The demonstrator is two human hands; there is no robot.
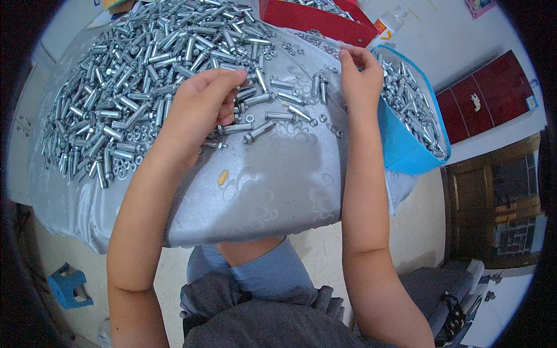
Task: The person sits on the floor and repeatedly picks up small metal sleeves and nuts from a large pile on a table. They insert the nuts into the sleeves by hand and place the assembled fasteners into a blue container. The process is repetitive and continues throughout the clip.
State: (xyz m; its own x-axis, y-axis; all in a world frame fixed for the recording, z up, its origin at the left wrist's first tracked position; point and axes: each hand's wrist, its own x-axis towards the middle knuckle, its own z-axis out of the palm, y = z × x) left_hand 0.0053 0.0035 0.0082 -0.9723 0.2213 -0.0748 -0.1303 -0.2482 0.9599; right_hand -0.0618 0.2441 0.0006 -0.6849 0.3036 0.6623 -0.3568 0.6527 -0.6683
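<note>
A large heap of silver sleeve anchor bolts covers the left and far part of the table. My left hand hangs over the heap's right edge with fingers curled and thumb against the forefinger; what they hold, if anything, is hidden. Several anchor bolts lie apart just right of it, one bolt slanting toward me. My right hand is raised at the table's right side, its thumb and fingers drawn together beside a blue box full of anchor bolts. Whatever it pinches is too small to make out.
A red box with metal parts stands at the far side, a plastic bottle beside it. Loose nuts lie along the heap's near edge. A small yellow piece rests on the silvery tablecloth. A blue stool stands on the floor.
</note>
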